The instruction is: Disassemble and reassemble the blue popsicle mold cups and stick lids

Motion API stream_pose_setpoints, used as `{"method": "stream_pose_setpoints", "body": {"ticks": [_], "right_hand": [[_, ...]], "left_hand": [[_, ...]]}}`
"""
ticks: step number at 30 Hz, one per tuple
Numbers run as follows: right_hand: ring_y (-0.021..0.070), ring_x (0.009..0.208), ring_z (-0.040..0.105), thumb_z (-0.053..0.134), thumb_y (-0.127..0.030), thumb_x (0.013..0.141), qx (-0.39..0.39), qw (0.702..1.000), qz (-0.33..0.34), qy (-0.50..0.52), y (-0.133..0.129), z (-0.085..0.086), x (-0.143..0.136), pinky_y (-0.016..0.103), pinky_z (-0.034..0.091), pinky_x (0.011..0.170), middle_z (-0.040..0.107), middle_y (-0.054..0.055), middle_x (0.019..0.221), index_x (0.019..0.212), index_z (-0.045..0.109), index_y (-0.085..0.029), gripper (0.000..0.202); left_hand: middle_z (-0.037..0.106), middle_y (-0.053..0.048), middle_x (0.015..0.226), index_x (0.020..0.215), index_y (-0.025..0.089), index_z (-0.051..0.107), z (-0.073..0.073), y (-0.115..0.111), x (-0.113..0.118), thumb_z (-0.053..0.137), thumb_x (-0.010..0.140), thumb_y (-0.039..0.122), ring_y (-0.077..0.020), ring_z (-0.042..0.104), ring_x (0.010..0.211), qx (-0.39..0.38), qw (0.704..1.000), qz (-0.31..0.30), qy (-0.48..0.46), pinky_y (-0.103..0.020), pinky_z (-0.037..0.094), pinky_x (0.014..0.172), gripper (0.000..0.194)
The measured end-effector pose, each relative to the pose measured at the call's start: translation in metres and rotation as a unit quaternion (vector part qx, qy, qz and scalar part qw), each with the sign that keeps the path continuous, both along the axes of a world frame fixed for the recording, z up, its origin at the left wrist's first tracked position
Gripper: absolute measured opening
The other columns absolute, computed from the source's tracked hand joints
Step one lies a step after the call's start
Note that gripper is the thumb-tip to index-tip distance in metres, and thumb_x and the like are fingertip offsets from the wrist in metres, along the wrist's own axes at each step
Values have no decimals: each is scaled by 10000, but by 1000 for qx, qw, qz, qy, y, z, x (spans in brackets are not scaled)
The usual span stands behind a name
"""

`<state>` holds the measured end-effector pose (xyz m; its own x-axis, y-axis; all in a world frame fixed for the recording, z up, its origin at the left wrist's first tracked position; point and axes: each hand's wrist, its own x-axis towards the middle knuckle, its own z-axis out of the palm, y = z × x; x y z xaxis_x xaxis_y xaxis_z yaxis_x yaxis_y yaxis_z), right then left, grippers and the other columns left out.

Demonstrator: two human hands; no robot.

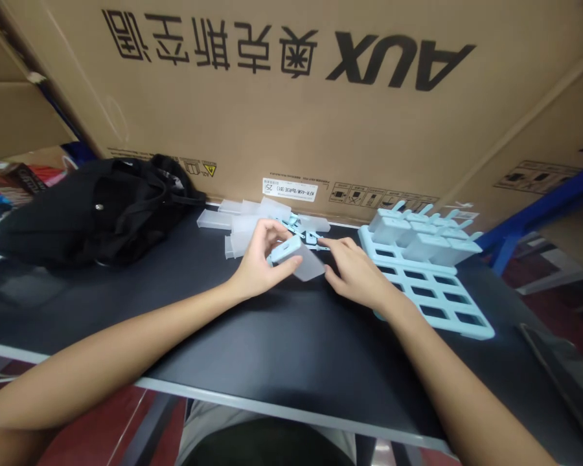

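Observation:
My left hand [267, 262] is closed around a popsicle mold [307, 262] with a translucent body and a light-blue rim, held tilted above the table. My right hand [354, 268] is just to its right, thumb and index finger apart. Its index fingertip touches or nearly touches the end of a blue popsicle stick [315, 246] in a small pile behind the mold. Several clear mold bodies [243, 226] lie around that pile, to the left and behind. On the right, a light-blue rack [444, 281] carries several assembled molds [420, 239] with sticks pointing up; its front slots show dark openings.
A large cardboard box [291, 123] stands along the back of the black table [282, 349]. A black bag [92, 213] lies at the left. A dark phone-like slab [558, 375] rests at the right edge, near a blue metal post [505, 249].

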<state>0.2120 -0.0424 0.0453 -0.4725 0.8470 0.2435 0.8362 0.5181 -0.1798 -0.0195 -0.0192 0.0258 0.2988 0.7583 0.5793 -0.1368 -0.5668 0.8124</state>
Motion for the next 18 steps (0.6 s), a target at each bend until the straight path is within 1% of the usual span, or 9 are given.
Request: {"method": "stream_pose_setpoints", "body": {"ticks": [1, 3, 5, 9, 12, 14, 16, 18], "right_hand": [[313, 1207, 499, 467, -202, 921, 4, 999, -9, -31, 4, -5, 1, 477, 448, 987, 602, 163, 1308, 1383, 463, -125, 468], [298, 1132, 534, 446, -183, 935, -2, 997, -22, -71, 8, -11, 1, 459, 467, 942, 635, 155, 1245, 1337, 523, -123, 413], [274, 1082, 554, 449, -155, 930, -7, 997, -27, -77, 9, -13, 0, 427, 470, 930, 654, 140, 1177, 1265, 579, -125, 361], [243, 1068, 576, 502, -133, 898, -42, 997, -36, -46, 5, -10, -3, 366, 462, 944, 649, 130, 1115, 1153, 643, -127, 291], [214, 980, 610, 522, -149, 892, -93, 994, -53, -23, 5, -7, -2, 323, 476, 863, 657, 122, 1071, 1059, 679, -143, 230], [195, 889, 622, 543, -169, 880, -121, 991, -65, -1, 5, -7, -1, 300, 476, 789, 674, 107, 1007, 1061, 683, -137, 231], [177, 818, 621, 557, -163, 856, -137, 988, -71, 20, 6, -5, 2, 287, 468, 745, 685, 84, 930, 1093, 680, -131, 270], [166, 766, 611, 548, -155, 846, -129, 989, -69, 39, 5, 0, 4, 287, 462, 722, 676, 66, 862, 1068, 685, -139, 261]], "left_hand": [[567, -17, 1008, 1085, 233, 397, -1, -1, 1, 735, 832, 216, -148, 600, 941, 2, 1000, -5, -11, -293, 487, 842, 423], [572, -30, 1036, 1100, 230, 408, -4, -4, 4, 738, 838, 212, -153, 608, 966, 0, 1000, -24, -13, -291, 494, 847, 422], [581, -46, 1058, 1095, 223, 427, -8, -6, 6, 735, 850, 233, -161, 619, 969, -12, 999, -51, 9, -293, 508, 839, 394], [608, -58, 1080, 1097, 216, 479, -15, -8, 8, 745, 851, 314, -181, 646, 953, -33, 989, -96, 107, -316, 537, 836, 375], [642, -47, 1050, 1087, 213, 525, -14, -6, 8, 761, 834, 370, -197, 649, 949, -14, 976, -105, 192, -332, 529, 845, 380], [650, -30, 997, 1033, 209, 548, -13, -5, 7, 770, 822, 399, -194, 638, 914, 15, 966, -108, 234, -330, 510, 834, 360], [639, -19, 967, 1001, 209, 542, -12, -3, 7, 767, 822, 424, -187, 623, 878, 27, 960, -108, 257, -326, 495, 812, 359], [613, -23, 983, 1017, 212, 514, -12, -3, 7, 751, 835, 439, -189, 603, 880, 28, 960, -99, 261, -328, 487, 802, 375]]}}
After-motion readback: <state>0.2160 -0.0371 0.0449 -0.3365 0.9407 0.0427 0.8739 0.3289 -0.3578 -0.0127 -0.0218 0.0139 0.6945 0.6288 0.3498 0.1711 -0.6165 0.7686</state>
